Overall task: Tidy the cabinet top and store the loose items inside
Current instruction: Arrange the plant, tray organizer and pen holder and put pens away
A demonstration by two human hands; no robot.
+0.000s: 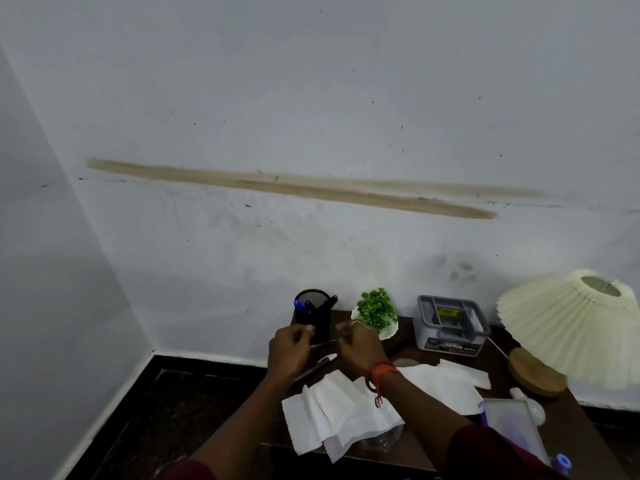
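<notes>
Both my hands hover over the left end of the dark wooden cabinet top [498, 355]. My left hand [289, 348] is loosely curled just in front of a black mesh pen holder [313, 315] with pens in it; I see nothing in the hand. My right hand [360, 348], with a red thread at the wrist, is also loosely curled and empty, in front of a small green plant [377, 310] in a white pot. A pen [317, 367] lies on the top below my left hand. Crumpled white tissues [339, 414] spread under my forearms.
A grey organiser box [450, 323] stands by the wall. A lamp with a pleated cream shade [568, 327] and wooden base [535, 374] leans at the right. More white paper [450, 379], a clear flat case [512, 424] and a small white object [530, 407] lie nearby.
</notes>
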